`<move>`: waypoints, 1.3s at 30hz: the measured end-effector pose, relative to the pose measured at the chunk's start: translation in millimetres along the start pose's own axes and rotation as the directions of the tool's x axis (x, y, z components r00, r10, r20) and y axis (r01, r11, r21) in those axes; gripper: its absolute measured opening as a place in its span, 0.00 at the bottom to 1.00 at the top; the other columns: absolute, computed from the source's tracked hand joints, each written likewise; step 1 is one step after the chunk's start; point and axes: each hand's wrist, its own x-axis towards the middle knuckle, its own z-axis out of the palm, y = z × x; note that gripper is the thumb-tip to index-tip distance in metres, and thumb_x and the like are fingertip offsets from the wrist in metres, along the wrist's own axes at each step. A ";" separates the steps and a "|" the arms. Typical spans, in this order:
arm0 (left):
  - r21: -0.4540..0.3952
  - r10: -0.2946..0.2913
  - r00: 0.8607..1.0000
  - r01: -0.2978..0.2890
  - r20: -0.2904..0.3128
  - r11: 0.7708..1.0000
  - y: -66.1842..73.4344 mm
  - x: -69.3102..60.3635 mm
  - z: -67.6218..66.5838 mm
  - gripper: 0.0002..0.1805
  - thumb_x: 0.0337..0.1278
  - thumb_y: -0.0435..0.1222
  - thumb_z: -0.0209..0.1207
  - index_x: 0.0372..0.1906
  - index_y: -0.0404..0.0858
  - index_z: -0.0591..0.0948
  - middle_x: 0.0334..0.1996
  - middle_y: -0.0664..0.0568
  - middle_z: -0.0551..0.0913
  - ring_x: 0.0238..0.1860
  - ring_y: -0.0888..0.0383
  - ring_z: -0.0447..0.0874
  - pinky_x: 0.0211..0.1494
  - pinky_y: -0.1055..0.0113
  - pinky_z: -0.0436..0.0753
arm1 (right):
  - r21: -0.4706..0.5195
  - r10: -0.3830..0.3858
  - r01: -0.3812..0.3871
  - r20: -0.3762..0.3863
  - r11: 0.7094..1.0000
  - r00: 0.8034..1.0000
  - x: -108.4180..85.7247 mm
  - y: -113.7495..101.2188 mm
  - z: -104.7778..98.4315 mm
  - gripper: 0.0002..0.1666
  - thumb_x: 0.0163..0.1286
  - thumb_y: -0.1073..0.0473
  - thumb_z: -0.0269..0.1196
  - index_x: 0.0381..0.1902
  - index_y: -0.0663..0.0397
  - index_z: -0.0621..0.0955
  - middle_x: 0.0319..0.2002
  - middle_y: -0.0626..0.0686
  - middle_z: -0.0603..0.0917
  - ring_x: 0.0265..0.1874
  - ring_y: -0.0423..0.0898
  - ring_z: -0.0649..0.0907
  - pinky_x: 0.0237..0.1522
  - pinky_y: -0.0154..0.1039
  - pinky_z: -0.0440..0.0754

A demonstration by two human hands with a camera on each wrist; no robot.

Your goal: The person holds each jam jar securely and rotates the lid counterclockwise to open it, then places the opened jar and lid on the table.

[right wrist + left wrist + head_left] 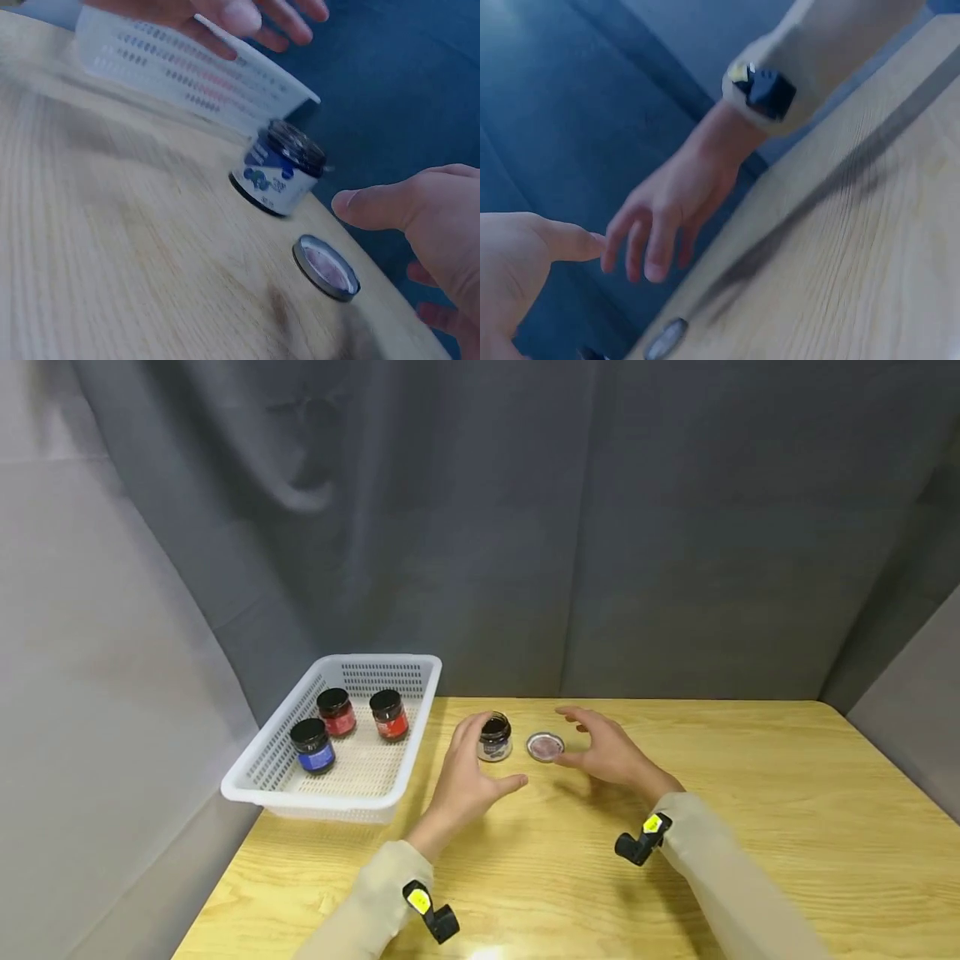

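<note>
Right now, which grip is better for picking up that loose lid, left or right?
Probably the right grip: it's right beside the lid, while the left grip is farther away, next to the open jar.

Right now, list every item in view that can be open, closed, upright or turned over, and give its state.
Jar on the table: upright, uncapped; fill level unclear
Loose lid: off, lying inner side up
Blue-labelled jar: upright, capped
Pink-labelled jar: upright, capped
Red-labelled jar: upright, capped
Basket: upright, open-topped
Left hand: open, holding nothing
Right hand: open, holding nothing
</note>
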 end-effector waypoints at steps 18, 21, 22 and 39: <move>0.042 -0.205 0.963 0.216 -0.177 0.976 -35.2 10.9 -142.8 0.51 0.47 0.41 0.80 0.77 0.39 0.67 0.70 0.40 0.69 0.66 0.40 0.72 0.64 0.47 0.76 | 0.092 -0.190 0.189 0.002 0.978 0.982 6.3 -53.4 6.3 0.43 0.66 0.50 0.74 0.75 0.53 0.71 0.71 0.58 0.74 0.67 0.61 0.73 0.64 0.63 0.72; 0.032 -0.283 0.936 0.295 -0.208 0.955 -53.3 19.6 -156.7 0.51 0.49 0.42 0.79 0.77 0.39 0.66 0.70 0.38 0.68 0.67 0.40 0.71 0.66 0.47 0.74 | 0.077 -0.222 0.222 -0.007 0.972 0.975 4.9 -69.1 15.3 0.41 0.69 0.48 0.71 0.76 0.49 0.71 0.73 0.56 0.72 0.70 0.59 0.71 0.66 0.62 0.71; 0.034 -0.303 0.928 0.317 -0.218 0.948 -59.2 22.3 -159.4 0.51 0.49 0.42 0.79 0.77 0.38 0.66 0.71 0.37 0.68 0.68 0.40 0.70 0.68 0.48 0.73 | 0.075 -0.234 0.234 -0.005 0.969 0.972 3.9 -74.9 18.6 0.40 0.71 0.47 0.70 0.76 0.49 0.70 0.73 0.55 0.71 0.71 0.58 0.70 0.67 0.62 0.70; 0.247 -0.552 0.824 0.566 -0.128 0.786 -117.5 37.0 -197.2 0.59 0.44 0.40 0.79 0.77 0.25 0.57 0.70 0.26 0.65 0.70 0.31 0.62 0.72 0.41 0.64 | 0.050 -0.283 0.280 0.054 0.959 0.958 8.9 -148.7 114.8 0.39 0.75 0.35 0.56 0.77 0.46 0.71 0.78 0.52 0.65 0.75 0.54 0.66 0.73 0.57 0.62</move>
